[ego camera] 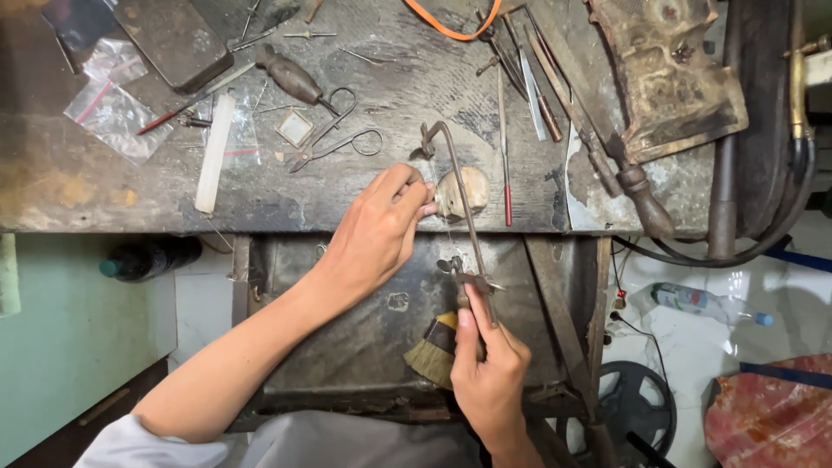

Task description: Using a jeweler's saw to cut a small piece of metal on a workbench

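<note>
Far left, on the worn workbench (pixel 52 186): clear plastic bags (pixel 113 117) with red seal strips, a dark flat block (pixel 173 39) above them, a white stick (pixel 212 156) lying lengthwise near the bench edge

Below the bench, left: dark bottle (pixel 147 257) on its side with a teal cap

Next along the bench top: dark-handled tool (pixel 290 76), small square frame (pixel 295 128), scissors (pixel 334 143) lying open-handled

Centre: left hand (pixel 377 230) reaching in from lower left, fingertips bunched together and pressed at the bench edge against a pale rounded peg (pixel 464 191); whatever is pinched there too small to make out

Small saw (pixel 459 204) standing just beside those fingertips, thin metal frame running from a hook at the top down to the handle, crossing in front of the peg

Right hand (pixel 490 373) below, fingers wrapped tight around the saw handle, thumb laid along it pointing up

Brush (pixel 433 347) with tan bristles lying in the metal tray (pixel 347 347) under the bench, touching the right hand

Right of centre on the bench: files (pixel 507 139), one with a red tip, orange strap (pixel 451 26) looping at the top edge, a wooden-handled tool (pixel 637 186) slanting down

Far right: rusty block (pixel 672 74), dark hoses (pixel 780 217), plastic bottle (pixel 702 302) lying on the white floor, red cloth (pixel 771 416) in the corner
</note>
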